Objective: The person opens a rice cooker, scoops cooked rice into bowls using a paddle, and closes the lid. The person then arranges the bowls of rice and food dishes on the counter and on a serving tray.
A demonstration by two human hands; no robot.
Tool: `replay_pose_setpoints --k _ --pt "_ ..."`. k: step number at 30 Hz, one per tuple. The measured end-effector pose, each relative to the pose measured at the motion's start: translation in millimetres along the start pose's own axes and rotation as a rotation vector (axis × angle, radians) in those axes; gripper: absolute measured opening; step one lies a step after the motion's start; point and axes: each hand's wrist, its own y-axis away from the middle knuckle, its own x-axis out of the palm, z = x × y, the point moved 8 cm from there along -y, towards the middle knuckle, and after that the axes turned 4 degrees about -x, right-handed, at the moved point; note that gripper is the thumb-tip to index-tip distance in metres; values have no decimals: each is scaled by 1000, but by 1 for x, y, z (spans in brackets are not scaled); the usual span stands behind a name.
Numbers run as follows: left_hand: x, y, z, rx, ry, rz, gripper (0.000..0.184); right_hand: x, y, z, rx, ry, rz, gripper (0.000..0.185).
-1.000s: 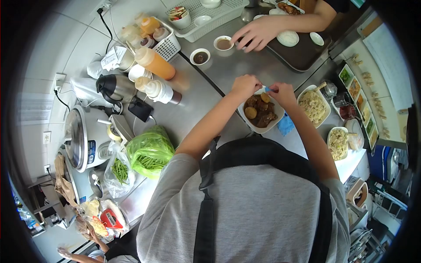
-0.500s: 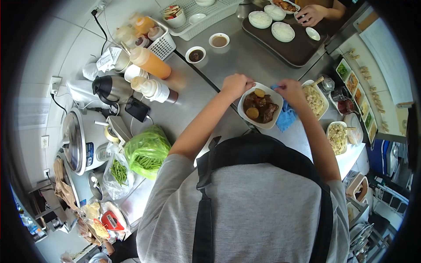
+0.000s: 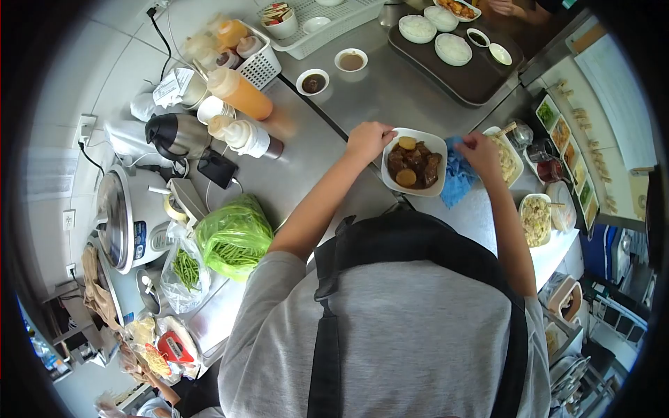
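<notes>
A square-sided white bowl [image 3: 442, 182] holds brown stewed meat chunks and round yellowish slices in dark sauce. At its left rim is my left hand [image 3: 369, 142], closed with thumb and fingers on the edge. Just right of the bowl, my right hand [image 3: 482, 155] pinches the top of a crumpled blue cloth [image 3: 456, 178]. The cloth hangs down beside the bowl's right side. Close behind my right hand stands a white dish of pale chopped salad [image 3: 509, 159], partly covered by the hand and forearm.
Two sauce cups [image 3: 313, 83] sit beyond the bowl. A dark tray [image 3: 446, 75] carries rice bowls and small dishes; another person's hand [image 3: 507, 8] is past it. Squeeze bottles [image 3: 240, 95], a kettle [image 3: 180, 138] and bagged green beans [image 3: 235, 237] line the left. A second salad dish [image 3: 536, 219] is right.
My right hand and the cloth have moved from the bowl's rim to the right, away from it. The other person's hand has withdrawn from the tray, where a small dark sauce dish now shows.
</notes>
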Motion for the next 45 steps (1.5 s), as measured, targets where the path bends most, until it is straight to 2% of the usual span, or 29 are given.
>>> replay_pose_setpoints --k 1,4,10,13,16,19,21,24,25,28,31,34,38,41,43,45 --pt "1 0 -1 7 9 -8 25 3 -6 10 -43 -2 -58 29" --pt "4 0 6 9 43 -33 26 34 -18 20 -161 35 -32 30" --pt "14 5 19 -55 128 -85 27 32 1 1 -15 94 130 33" --pt "9 9 18 -89 183 -62 27 23 13 -16 235 -47 199 33" --pt "7 13 16 -113 245 6 28 9 -4 0 -49 3 2 32" --pt "4 13 14 -72 224 -17 29 29 -19 14 -107 -29 -49 32" --pt "4 17 15 -88 215 -26 30 38 -20 10 -59 -44 -34 32" --pt "14 33 26 -247 523 11 28 49 -16 2 -63 -53 28 32" --pt "17 36 27 -241 479 2 29 51 -11 -2 -69 -55 53 32" --pt "26 41 26 -234 435 13 31 48 11 -13 -6 -26 104 29" --pt "36 50 28 -316 586 73 32 46 43 -32 276 -295 166 31" --pt "52 58 27 -396 768 185 31 57 67 -49 339 -504 -57 33" --pt "84 66 23 -468 1033 334 32 68 96 -38 417 -415 -150 31" --pt "90 70 14 -481 1136 320 33 88 115 -40 509 -838 28 31" --pt "91 65 6 -421 1154 328 33 72 119 -38 307 -547 21 29" --pt "96 55 14 -396 1133 311 33 55 126 -18 20 -56 18 31"
